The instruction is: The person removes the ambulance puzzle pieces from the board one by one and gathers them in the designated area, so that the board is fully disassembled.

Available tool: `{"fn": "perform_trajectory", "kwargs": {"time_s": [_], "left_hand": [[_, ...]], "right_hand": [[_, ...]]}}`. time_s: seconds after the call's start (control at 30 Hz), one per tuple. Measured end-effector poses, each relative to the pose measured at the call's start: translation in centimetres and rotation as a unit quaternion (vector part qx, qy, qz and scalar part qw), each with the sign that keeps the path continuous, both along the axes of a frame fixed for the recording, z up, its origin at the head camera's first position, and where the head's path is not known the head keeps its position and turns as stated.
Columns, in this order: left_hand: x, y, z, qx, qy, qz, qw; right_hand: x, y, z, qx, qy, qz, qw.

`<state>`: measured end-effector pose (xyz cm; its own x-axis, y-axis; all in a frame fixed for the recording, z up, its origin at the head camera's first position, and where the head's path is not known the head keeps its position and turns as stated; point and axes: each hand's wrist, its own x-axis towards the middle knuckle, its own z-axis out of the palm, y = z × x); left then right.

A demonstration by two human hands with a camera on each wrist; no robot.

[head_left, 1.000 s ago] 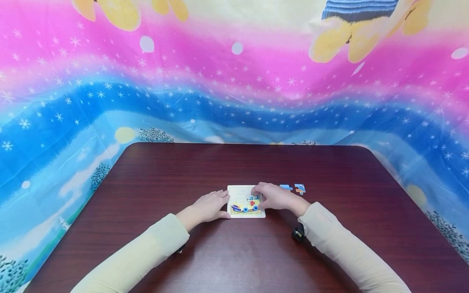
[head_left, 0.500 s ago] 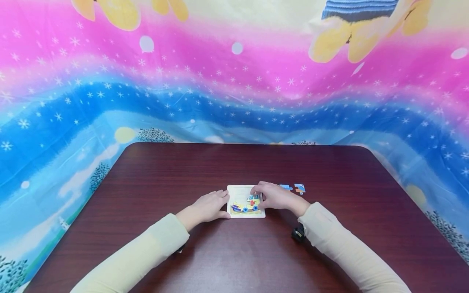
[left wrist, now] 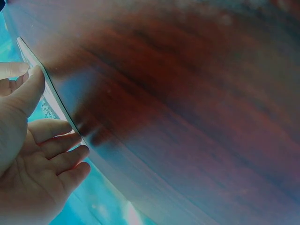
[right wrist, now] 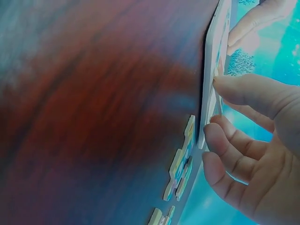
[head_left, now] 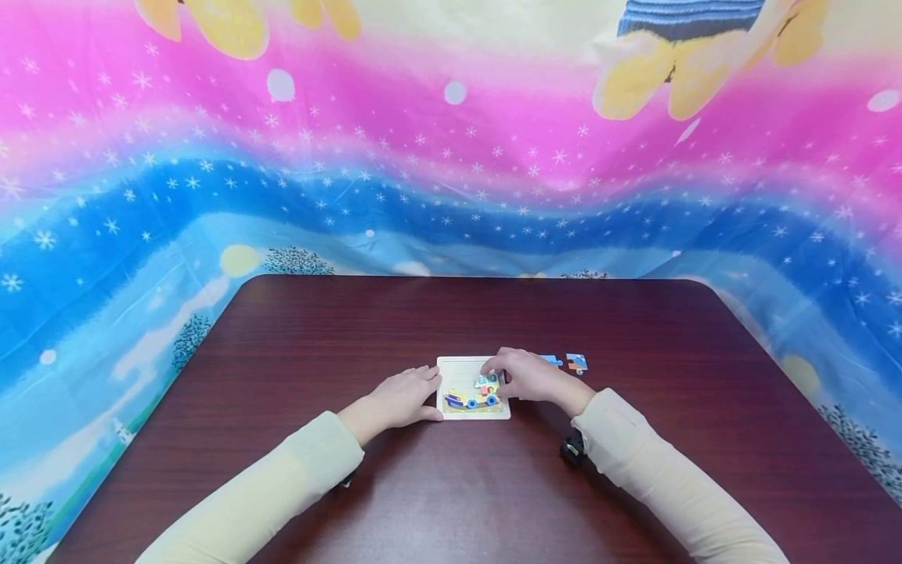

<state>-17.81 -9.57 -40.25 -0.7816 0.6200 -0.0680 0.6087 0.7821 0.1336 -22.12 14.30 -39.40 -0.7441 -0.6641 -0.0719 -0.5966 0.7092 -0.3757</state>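
Note:
A small white-framed jigsaw board (head_left: 458, 370) lies on the table, showing a yellow vehicle with blue wheels along its lower part. My left hand (head_left: 398, 398) rests against the board's left side, fingers extended at the edge and thumb near the front corner. Over the board's right side, my right hand (head_left: 528, 374) pinches a jigsaw piece (head_left: 486, 385) with red and blue print, close over the picture. In the right wrist view, the thumb and forefinger meet at the board's edge, while the other fingers curl loosely beside it. The hand partly hides the piece.
Loose jigsaw pieces, among them a blue-and-orange one (head_left: 576, 363), lie right of the board. Several more pieces (right wrist: 180, 161) show beside the board in the right wrist view. A patterned cloth (head_left: 451, 180) hangs behind the dark wooden table (head_left: 352, 329).
The right hand has shifted very slightly up and left, and the pinched piece has moved a little with it. The left hand and the board stay in place.

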Motion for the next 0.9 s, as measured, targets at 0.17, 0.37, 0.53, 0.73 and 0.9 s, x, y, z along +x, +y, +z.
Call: {"fn": "perform_trajectory", "kwargs": {"time_s": [0.17,0.37,0.53,0.73,0.9], "left_hand": [[0.0,-0.1,0.0,0.003,0.002,-0.002,1.0000],[0.0,-0.1,0.1,0.001,0.000,0.000,1.0000],[0.1,-0.1,0.1,0.002,-0.005,0.000,1.0000],[0.1,-0.1,0.1,0.006,-0.004,-0.006,1.0000],[0.0,-0.1,0.1,0.005,-0.003,-0.004,1.0000]], "right_hand": [[-0.1,0.3,0.1,-0.009,0.007,0.007,0.9999],[-0.3,1.0,0.5,-0.024,0.016,0.005,0.9996],[-0.4,2.0,0.7,-0.040,0.005,-0.016,0.9990],[-0.5,3.6,1.0,-0.055,0.006,-0.039,0.9977],[-0.3,5.2,1.3,-0.072,0.005,-0.068,0.9951]]}}
